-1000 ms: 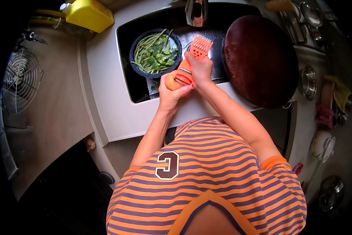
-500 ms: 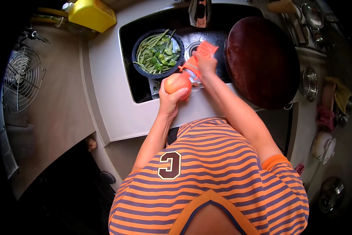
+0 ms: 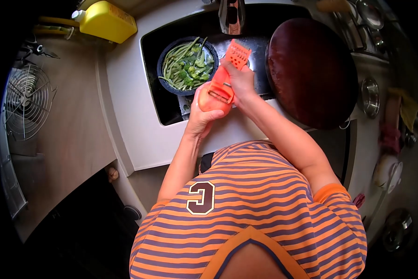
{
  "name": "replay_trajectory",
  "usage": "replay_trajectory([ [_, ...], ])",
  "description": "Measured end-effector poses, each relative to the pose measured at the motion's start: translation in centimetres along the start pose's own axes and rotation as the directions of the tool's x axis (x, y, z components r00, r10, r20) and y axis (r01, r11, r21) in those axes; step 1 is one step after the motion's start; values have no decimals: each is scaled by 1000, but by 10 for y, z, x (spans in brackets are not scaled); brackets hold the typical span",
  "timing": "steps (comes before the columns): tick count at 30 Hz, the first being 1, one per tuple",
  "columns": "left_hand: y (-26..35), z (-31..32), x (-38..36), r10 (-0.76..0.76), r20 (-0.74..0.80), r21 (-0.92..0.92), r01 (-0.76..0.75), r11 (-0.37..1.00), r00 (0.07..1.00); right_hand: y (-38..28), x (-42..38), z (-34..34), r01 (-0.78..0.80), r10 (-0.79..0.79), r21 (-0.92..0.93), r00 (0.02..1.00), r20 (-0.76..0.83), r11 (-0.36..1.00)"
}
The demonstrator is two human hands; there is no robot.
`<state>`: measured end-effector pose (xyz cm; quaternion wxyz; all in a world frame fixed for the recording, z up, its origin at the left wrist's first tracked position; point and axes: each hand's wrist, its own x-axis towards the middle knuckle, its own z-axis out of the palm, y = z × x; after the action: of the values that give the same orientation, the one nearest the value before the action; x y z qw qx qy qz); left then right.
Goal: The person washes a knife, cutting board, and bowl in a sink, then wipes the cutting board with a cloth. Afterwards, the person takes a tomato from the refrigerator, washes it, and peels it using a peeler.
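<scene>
In my left hand [image 3: 200,120] is a round, smooth orange-red fruit that looks like a tomato [image 3: 210,103], with the fingers wrapped round it and the thumb across its near side. My right hand [image 3: 241,81] is closed on the handle of an orange peeler [image 3: 220,92]. The peeler's bladed head lies over the fruit's upper right side, and its flat perforated end [image 3: 238,52] points away from me. Both hands are at the sink's near edge. Just beyond my left hand is a dark round bowl [image 3: 161,76] of green beans and broccoli [image 3: 190,72] in water.
The black sink [image 3: 160,109] has a metal faucet [image 3: 231,18] at its far side. A large dark round board [image 3: 311,74] covers its right part. A yellow jug [image 3: 109,22] stands at back left, a wire rack [image 3: 30,100] at left. A metal bowl [image 3: 370,97] is at right.
The peeler has swung in my right hand so that its blade lies over the fruit. My left hand and the fruit have shifted slightly right.
</scene>
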<state>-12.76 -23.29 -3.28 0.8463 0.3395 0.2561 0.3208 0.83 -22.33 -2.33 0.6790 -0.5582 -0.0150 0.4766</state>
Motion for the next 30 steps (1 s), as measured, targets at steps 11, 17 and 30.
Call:
replay_trajectory([
  [11,15,6,-21,-119,-62,-44,117,992,991,65,85,-75,102,-277,-579,935,-223,809],
  [17,14,-10,-6,-133,-131,-57,127,990,982,-2,25,-32,-339,346,114,937,-45,934],
  [30,22,5,-7,-141,0,-36,141,989,990,18,55,-59,319,-415,-915,888,198,248],
])
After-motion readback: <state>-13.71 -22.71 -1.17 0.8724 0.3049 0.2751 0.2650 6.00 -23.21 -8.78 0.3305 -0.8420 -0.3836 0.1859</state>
